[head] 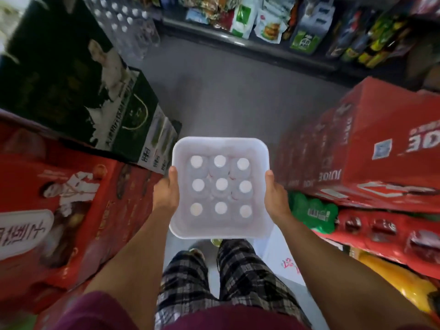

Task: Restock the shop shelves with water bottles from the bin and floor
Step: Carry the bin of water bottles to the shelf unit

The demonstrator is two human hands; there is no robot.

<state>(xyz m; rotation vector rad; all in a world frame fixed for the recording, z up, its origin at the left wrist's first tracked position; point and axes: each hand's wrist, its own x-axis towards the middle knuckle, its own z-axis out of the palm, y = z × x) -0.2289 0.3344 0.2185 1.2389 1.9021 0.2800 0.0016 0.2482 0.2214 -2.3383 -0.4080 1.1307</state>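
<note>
A white square plastic bin (220, 142) hangs in front of me above the grey aisle floor. Inside it stand several clear water bottles (222, 185) with white caps, packed upright in rows. My left hand (166, 191) grips the bin's left wall, thumb over the rim. My right hand (276, 194) grips the right wall the same way. A shrink-wrapped pack of water bottles (126, 25) stands on the floor at the far left.
Red cartons (381, 148) are stacked on the right, red (59, 210) and dark green cartons (71, 79) on the left, leaving a narrow aisle. A low shelf (250, 41) with snack bags and bottles runs across the far end. Green bottles (314, 210) lie under the right cartons.
</note>
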